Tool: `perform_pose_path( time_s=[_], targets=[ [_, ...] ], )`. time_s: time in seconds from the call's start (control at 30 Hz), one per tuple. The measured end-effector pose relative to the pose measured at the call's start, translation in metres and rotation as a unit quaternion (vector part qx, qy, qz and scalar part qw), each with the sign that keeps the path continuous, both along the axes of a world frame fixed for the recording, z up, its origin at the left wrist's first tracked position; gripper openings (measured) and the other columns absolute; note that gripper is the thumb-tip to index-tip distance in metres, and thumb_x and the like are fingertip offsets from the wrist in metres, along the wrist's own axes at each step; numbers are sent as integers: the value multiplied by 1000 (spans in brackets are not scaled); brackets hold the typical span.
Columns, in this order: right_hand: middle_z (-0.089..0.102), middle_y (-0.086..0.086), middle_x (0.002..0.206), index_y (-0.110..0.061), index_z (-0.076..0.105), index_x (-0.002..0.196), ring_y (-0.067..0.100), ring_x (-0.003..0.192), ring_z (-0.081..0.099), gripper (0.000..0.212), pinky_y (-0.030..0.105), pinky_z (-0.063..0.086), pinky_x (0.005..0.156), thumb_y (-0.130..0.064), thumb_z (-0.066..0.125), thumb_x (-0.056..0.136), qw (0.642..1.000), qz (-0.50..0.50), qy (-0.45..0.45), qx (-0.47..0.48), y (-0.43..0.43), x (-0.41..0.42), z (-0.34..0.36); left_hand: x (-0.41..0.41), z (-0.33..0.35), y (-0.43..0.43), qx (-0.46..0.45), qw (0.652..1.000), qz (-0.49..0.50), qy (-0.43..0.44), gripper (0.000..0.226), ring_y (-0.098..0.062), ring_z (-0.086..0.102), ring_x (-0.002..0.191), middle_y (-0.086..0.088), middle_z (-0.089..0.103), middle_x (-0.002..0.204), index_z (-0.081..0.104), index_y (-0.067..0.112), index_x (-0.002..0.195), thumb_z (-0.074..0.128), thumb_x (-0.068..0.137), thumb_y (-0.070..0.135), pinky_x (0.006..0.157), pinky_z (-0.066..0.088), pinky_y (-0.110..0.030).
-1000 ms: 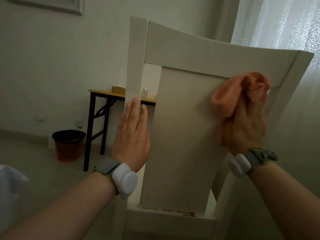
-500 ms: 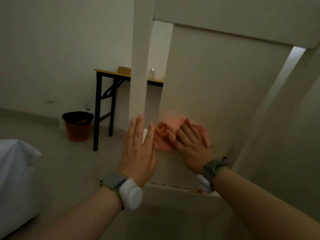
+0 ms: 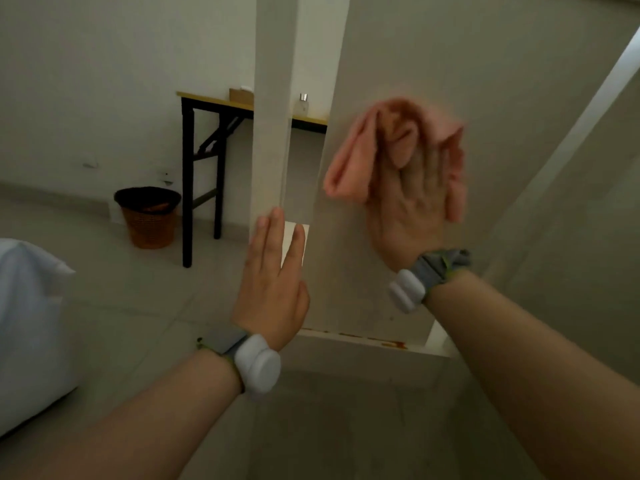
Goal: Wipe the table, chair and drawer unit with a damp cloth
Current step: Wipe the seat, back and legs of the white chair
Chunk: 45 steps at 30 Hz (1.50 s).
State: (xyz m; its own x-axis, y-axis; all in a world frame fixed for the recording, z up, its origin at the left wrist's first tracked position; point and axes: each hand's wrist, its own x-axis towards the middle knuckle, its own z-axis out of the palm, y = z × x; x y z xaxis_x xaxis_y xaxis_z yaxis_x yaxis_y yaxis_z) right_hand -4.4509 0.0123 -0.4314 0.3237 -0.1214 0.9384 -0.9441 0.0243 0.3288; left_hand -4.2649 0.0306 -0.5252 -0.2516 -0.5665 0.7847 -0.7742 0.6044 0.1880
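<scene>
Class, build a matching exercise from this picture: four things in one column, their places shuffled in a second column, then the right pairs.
Things: 1 pink cloth; 2 left hand; 3 wastebasket; 4 small bottle.
Places: A on the floor beside the table; B standing on that table; C on the chair's side post; D pressed to the chair's back panel by the right hand.
Pairs: 1-D, 2-C, 3-A, 4-B.

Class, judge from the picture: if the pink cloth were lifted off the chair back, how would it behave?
Probably floppy: the pink cloth bunches in soft folds over the right hand. Likely light, since one flat hand presses it against the chair back.
</scene>
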Motion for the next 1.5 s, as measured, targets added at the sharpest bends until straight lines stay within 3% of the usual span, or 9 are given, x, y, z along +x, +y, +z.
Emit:
perform_pose_path(
  time_s=[0.13,0.27,0.53,0.67,0.83,0.97,1.13,1.23,1.5],
  targets=[
    [49,17,139,-13,45,138,45,129,41,58,54,23,109,-11,57,82,964,-8,155,217,2,4,-69,8,-9,4,20,999,-16,-19,77,-37,2,142,-17,-2,151,25,1,144,63,77,4,114,9,-44],
    [55,11,134,-19,57,129,36,124,50,46,48,35,103,-16,44,85,919,-18,271,285,15,-19,-79,28,-30,10,52,997,-19,-44,76,-34,-2,143,-16,-7,153,19,2,146,61,82,9,112,2,-39],
    [41,26,140,-3,28,143,42,132,30,59,43,10,118,-9,57,92,1000,17,15,-10,-6,-14,-28,35,-55,4,140,986,-60,62,84,6,-6,132,4,-19,155,-17,24,142,48,90,10,105,9,-10],
    [40,23,144,-7,28,144,45,134,33,67,47,10,116,-12,60,86,990,16,41,134,-14,15,-80,30,-63,1,156,979,-71,110,78,1,-6,137,-4,-6,158,-8,13,146,45,89,5,101,-6,4],
    [51,20,136,-8,49,135,47,126,44,68,56,19,105,-5,75,72,938,21,137,316,-3,21,-138,35,-73,5,173,974,-85,119,75,1,-1,136,-6,-1,158,0,8,148,46,88,2,100,-4,6],
    [42,13,145,-16,42,141,40,135,34,58,46,13,112,-17,62,86,888,-4,220,403,8,-5,-139,37,-85,13,196,971,-80,110,73,2,-1,134,-5,-3,158,1,8,148,45,89,3,93,-5,10],
    [42,22,143,-9,32,144,45,133,34,54,49,21,113,-14,40,90,950,-32,71,302,17,-32,-109,41,-102,16,265,950,-76,147,71,-6,1,143,0,-2,158,-4,13,149,40,93,9,101,-5,1],
    [41,26,142,-2,33,141,48,133,33,54,53,21,113,-6,46,89,960,8,-3,280,11,-8,-119,38,-105,15,279,945,-76,153,70,-12,5,144,-4,4,158,1,10,148,42,92,6,100,-4,2],
    [45,14,143,-15,43,140,36,136,35,55,37,12,112,-6,55,87,861,93,45,499,17,30,-189,35,-111,17,273,940,-89,184,67,-14,8,144,-8,8,157,7,6,147,45,92,6,98,-5,7]
  ],
)
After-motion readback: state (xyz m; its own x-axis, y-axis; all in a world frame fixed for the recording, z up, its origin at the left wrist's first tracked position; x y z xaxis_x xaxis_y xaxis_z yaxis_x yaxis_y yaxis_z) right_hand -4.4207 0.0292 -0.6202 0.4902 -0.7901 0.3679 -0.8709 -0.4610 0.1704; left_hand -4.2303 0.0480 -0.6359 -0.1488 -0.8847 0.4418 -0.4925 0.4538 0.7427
